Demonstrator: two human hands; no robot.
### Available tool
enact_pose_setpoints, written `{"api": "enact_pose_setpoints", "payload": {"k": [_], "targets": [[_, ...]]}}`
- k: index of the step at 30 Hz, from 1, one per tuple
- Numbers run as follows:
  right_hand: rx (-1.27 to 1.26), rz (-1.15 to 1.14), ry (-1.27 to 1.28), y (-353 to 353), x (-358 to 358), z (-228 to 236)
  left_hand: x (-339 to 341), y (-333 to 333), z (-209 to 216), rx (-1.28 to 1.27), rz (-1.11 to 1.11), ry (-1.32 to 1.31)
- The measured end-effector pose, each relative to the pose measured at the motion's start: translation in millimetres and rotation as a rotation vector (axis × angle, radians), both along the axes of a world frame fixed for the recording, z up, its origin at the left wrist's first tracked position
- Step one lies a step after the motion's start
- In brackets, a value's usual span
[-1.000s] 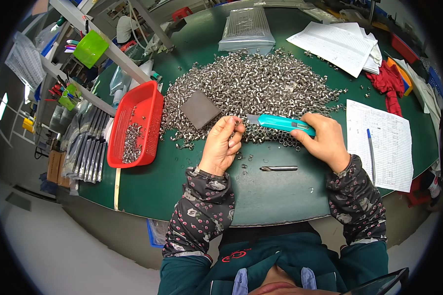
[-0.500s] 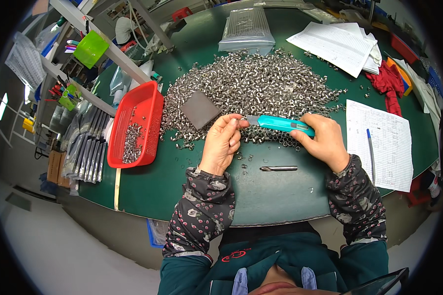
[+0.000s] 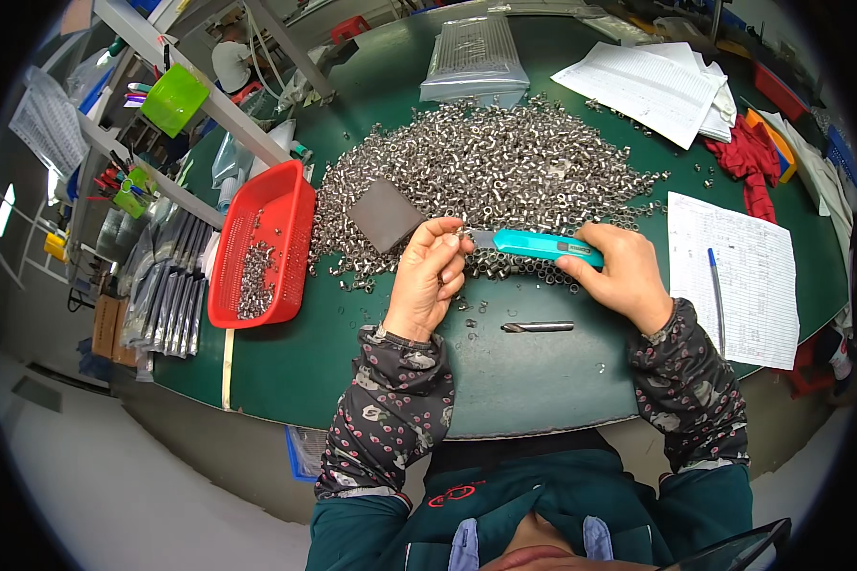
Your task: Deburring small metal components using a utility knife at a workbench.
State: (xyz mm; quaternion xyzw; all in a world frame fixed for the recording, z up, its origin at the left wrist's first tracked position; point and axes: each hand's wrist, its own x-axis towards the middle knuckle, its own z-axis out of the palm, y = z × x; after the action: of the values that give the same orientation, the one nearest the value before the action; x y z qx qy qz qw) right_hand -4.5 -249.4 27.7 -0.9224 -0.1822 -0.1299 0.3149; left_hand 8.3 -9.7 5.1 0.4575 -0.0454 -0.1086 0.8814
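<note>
Knife (image 3: 545, 246) in right hand (image 3: 626, 273), metal piece (image 3: 462, 231) in left hand (image 3: 424, 281)

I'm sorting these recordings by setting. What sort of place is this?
Probably a factory workshop, at a hand-finishing or sorting bench: a large heap of small metal rings covers part of the green table, a red basket holds more metal pieces, and printed sheets lie alongside.

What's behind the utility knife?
The heap of small metal rings shows above and below the teal utility knife in the picture; whatever it and the right hand cover can't be seen.
</note>
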Motion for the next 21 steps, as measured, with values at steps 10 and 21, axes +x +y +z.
{"api": "enact_pose_setpoints", "payload": {"k": [10,21], "targets": [[0.009,0.018,0.05,-0.5,0.2,-0.5,-0.8,-3.3,0.2,0.105,0.044,-0.036],[-0.005,0.03,0.125,1.0,0.4,0.5,-5.2,-9.1,2.8,0.442,0.2,-0.146]]}}
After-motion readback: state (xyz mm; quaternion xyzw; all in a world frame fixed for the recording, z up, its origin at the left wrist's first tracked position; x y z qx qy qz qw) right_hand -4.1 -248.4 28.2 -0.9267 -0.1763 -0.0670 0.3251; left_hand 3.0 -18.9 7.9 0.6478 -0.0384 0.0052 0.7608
